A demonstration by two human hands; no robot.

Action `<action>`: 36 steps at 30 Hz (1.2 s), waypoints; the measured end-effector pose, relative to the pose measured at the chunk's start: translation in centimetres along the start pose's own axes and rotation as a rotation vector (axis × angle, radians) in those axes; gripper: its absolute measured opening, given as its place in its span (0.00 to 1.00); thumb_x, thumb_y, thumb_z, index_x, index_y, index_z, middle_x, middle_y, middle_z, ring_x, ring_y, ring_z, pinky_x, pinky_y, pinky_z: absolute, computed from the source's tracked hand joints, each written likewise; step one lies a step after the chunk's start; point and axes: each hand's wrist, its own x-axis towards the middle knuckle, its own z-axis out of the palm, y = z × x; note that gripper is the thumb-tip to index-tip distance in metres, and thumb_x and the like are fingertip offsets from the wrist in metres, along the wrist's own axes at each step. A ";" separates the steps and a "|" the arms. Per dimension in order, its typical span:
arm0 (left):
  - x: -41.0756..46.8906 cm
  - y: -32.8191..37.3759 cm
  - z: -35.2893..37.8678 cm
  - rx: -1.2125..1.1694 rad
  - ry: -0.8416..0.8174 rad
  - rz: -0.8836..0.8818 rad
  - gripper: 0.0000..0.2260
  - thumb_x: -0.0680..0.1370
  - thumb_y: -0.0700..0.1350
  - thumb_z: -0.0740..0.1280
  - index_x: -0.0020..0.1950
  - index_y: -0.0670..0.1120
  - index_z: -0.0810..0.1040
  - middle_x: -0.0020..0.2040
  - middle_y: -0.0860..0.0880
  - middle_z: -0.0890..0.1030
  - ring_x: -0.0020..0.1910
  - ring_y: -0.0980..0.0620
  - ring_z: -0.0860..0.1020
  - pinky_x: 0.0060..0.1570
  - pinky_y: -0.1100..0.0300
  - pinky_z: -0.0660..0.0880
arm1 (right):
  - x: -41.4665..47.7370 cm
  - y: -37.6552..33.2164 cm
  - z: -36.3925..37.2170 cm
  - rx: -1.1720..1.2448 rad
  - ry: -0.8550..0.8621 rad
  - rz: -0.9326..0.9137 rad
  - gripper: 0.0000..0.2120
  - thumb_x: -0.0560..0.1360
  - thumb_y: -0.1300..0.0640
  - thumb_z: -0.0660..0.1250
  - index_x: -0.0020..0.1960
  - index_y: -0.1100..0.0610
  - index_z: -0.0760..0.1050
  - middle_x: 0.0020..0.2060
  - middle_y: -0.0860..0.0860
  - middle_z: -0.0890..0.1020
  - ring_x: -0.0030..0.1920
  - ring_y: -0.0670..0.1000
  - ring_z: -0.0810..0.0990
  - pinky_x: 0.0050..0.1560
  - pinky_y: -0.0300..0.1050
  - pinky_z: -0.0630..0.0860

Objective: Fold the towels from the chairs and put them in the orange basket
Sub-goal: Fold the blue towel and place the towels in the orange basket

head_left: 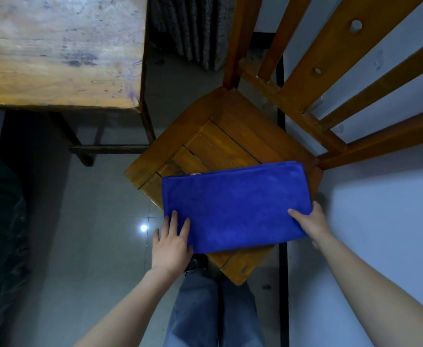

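step: folding on chair seat (220, 136) | blue towel (233, 206) spans between grips | left grip (171, 240) flat, fingers straight on its corner | right grip (310, 221) pinches its end, thumb on top | next: probably carry that end over toward left grip

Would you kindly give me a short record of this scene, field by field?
towel: blue towel, folded to a rectangle, lying on the chair seat, its left corner past the seat's edge
chair: wooden chair, slatted seat
left hand: left hand, fingers straight on the towel's near left corner, thumb hidden
right hand: right hand, thumb on top of the towel's right edge, fingers hidden under it
table: wooden table, beyond the chair to the left
basket: not in view
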 end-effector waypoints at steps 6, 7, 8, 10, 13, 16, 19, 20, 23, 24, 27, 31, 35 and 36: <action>-0.4 -0.1 0.1 -0.031 -0.011 -0.029 0.30 0.79 0.53 0.59 0.76 0.51 0.48 0.77 0.44 0.43 0.75 0.42 0.46 0.72 0.48 0.53 | -0.4 0.5 -0.9 -0.110 0.087 -0.004 0.05 0.71 0.66 0.67 0.47 0.67 0.76 0.44 0.61 0.80 0.42 0.59 0.77 0.38 0.42 0.73; -0.4 -0.1 0.0 -0.053 -0.012 -0.034 0.30 0.79 0.53 0.59 0.76 0.52 0.48 0.77 0.45 0.43 0.75 0.43 0.47 0.72 0.49 0.54 | -0.6 0.3 -1.4 -0.156 0.138 -0.021 0.05 0.71 0.65 0.67 0.44 0.67 0.76 0.41 0.61 0.80 0.42 0.61 0.78 0.38 0.43 0.71; -0.3 0.1 -0.1 -0.085 -0.013 -0.028 0.30 0.79 0.52 0.59 0.76 0.52 0.48 0.77 0.46 0.44 0.75 0.43 0.47 0.71 0.50 0.54 | -0.9 0.0 -1.9 -0.194 0.187 -0.049 0.04 0.70 0.64 0.67 0.42 0.66 0.75 0.39 0.61 0.79 0.43 0.62 0.78 0.39 0.46 0.70; -0.2 0.4 -0.3 -0.177 -0.015 0.013 0.29 0.79 0.51 0.60 0.76 0.52 0.50 0.77 0.47 0.45 0.76 0.46 0.48 0.71 0.54 0.56 | -1.9 -0.8 -2.8 -0.227 0.276 -0.104 0.04 0.71 0.63 0.67 0.42 0.63 0.73 0.38 0.59 0.76 0.44 0.62 0.76 0.40 0.46 0.66; -0.1 1.3 -0.4 -0.243 -0.031 0.096 0.28 0.79 0.49 0.60 0.76 0.51 0.52 0.77 0.49 0.46 0.76 0.49 0.48 0.71 0.58 0.54 | -3.0 -0.9 -3.4 -0.329 0.307 -0.190 0.05 0.73 0.62 0.66 0.47 0.63 0.72 0.42 0.61 0.78 0.42 0.60 0.74 0.40 0.45 0.64; 0.1 2.3 -0.5 -0.307 -0.041 0.093 0.27 0.79 0.49 0.59 0.76 0.52 0.53 0.77 0.50 0.48 0.76 0.49 0.47 0.72 0.57 0.53 | -4.0 -1.0 -3.5 -0.378 0.350 -0.301 0.09 0.73 0.61 0.66 0.51 0.64 0.73 0.49 0.62 0.79 0.46 0.63 0.76 0.41 0.46 0.65; 0.3 2.3 -0.4 -0.370 -0.011 0.051 0.25 0.79 0.48 0.59 0.75 0.51 0.56 0.77 0.50 0.51 0.76 0.50 0.49 0.72 0.56 0.52 | -5.9 -2.4 -2.8 -0.294 0.373 -0.353 0.08 0.72 0.61 0.67 0.49 0.63 0.73 0.45 0.62 0.80 0.47 0.64 0.77 0.43 0.49 0.69; 0.4 2.2 -0.4 -0.354 0.008 0.045 0.25 0.79 0.48 0.59 0.75 0.51 0.57 0.77 0.50 0.52 0.76 0.49 0.49 0.72 0.55 0.52 | -6.7 -2.7 -2.2 -0.279 0.343 -0.367 0.07 0.71 0.61 0.68 0.47 0.61 0.72 0.42 0.60 0.79 0.46 0.63 0.77 0.43 0.50 0.69; 0.7 2.0 -0.3 -0.416 0.075 -0.003 0.23 0.79 0.46 0.60 0.74 0.50 0.61 0.77 0.49 0.54 0.75 0.47 0.51 0.72 0.53 0.53 | -9.6 -3.6 0.4 -0.258 0.148 -0.433 0.11 0.71 0.60 0.69 0.38 0.54 0.66 0.36 0.52 0.74 0.39 0.57 0.74 0.37 0.46 0.64; 0.9 2.0 -0.3 -0.518 0.087 -0.036 0.22 0.79 0.44 0.60 0.73 0.49 0.63 0.76 0.49 0.55 0.75 0.46 0.53 0.71 0.53 0.54 | -10.4 -3.9 1.4 -0.257 0.063 -0.470 0.14 0.71 0.60 0.69 0.36 0.51 0.63 0.35 0.50 0.73 0.37 0.53 0.73 0.34 0.46 0.63; 1.5 2.2 -1.0 -0.903 0.097 -0.153 0.19 0.79 0.41 0.60 0.70 0.47 0.68 0.74 0.47 0.62 0.72 0.46 0.61 0.70 0.51 0.61 | -12.2 -5.0 4.7 -0.275 -0.195 -0.523 0.16 0.73 0.57 0.68 0.35 0.49 0.62 0.34 0.46 0.73 0.36 0.48 0.72 0.36 0.41 0.69; 1.9 2.1 -2.5 -1.221 0.130 -0.278 0.14 0.80 0.39 0.57 0.65 0.42 0.73 0.62 0.47 0.74 0.62 0.47 0.72 0.55 0.59 0.70 | -12.1 -5.3 8.6 -0.119 -0.351 -0.395 0.15 0.74 0.58 0.67 0.35 0.51 0.62 0.33 0.45 0.70 0.35 0.45 0.70 0.31 0.30 0.67; 2.0 1.8 -3.4 -1.357 0.118 -0.335 0.10 0.81 0.44 0.56 0.48 0.46 0.76 0.43 0.52 0.77 0.43 0.54 0.74 0.39 0.64 0.71 | -12.0 -5.0 9.8 -0.025 -0.364 -0.365 0.14 0.74 0.58 0.68 0.37 0.53 0.63 0.32 0.45 0.70 0.32 0.43 0.69 0.29 0.29 0.67; 2.2 1.7 -3.4 -1.361 0.115 -0.340 0.10 0.81 0.46 0.56 0.46 0.47 0.76 0.42 0.52 0.76 0.41 0.56 0.74 0.39 0.64 0.71 | -12.2 -4.9 9.9 -0.010 -0.372 -0.376 0.13 0.73 0.58 0.68 0.37 0.53 0.64 0.32 0.45 0.70 0.32 0.43 0.69 0.30 0.29 0.67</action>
